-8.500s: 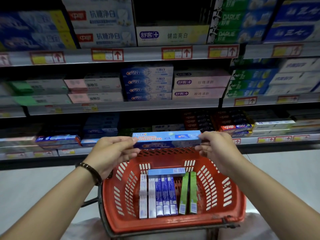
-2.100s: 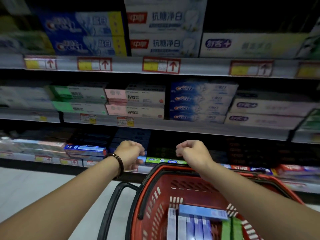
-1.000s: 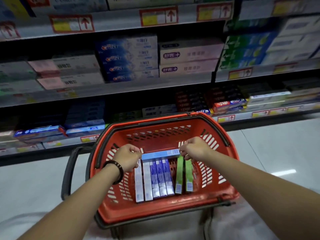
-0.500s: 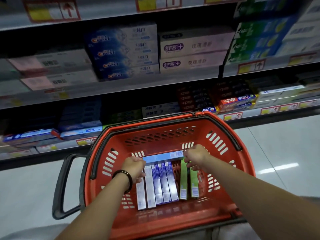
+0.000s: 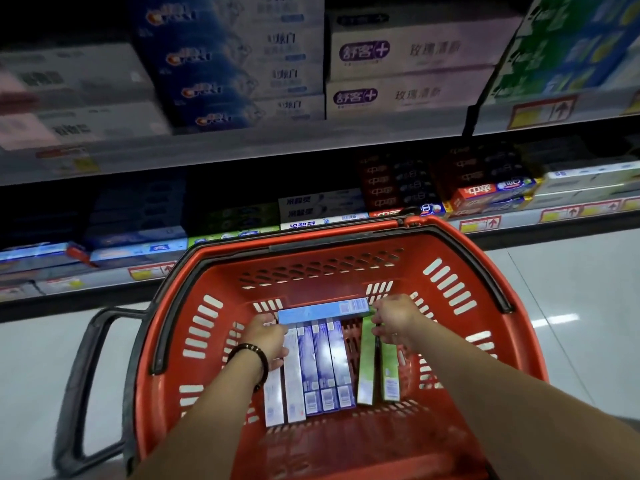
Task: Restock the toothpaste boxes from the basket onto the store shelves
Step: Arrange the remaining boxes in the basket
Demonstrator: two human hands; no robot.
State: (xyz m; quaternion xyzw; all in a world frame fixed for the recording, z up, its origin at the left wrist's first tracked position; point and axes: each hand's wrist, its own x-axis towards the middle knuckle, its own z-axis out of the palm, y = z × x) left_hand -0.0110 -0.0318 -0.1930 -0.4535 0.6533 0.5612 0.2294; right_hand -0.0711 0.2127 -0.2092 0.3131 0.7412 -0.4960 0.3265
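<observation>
Red basket (image 5: 221,271): left hand (image 5: 266,337) and right hand (image 5: 394,318), fingers curled, pinch opposite ends of pale-blue toothpaste box (image 5: 322,310) lying crosswise near far wall

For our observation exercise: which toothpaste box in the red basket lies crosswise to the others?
The light blue box, held at its ends by the left hand and right hand. It lies across the other boxes, which run lengthwise.

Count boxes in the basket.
8. One light-blue box crosswise, far end, held between left hand and right hand; lengthwise: two white boxes left, three blue boxes middle, two green boxes right. Others may hide beneath.
</observation>
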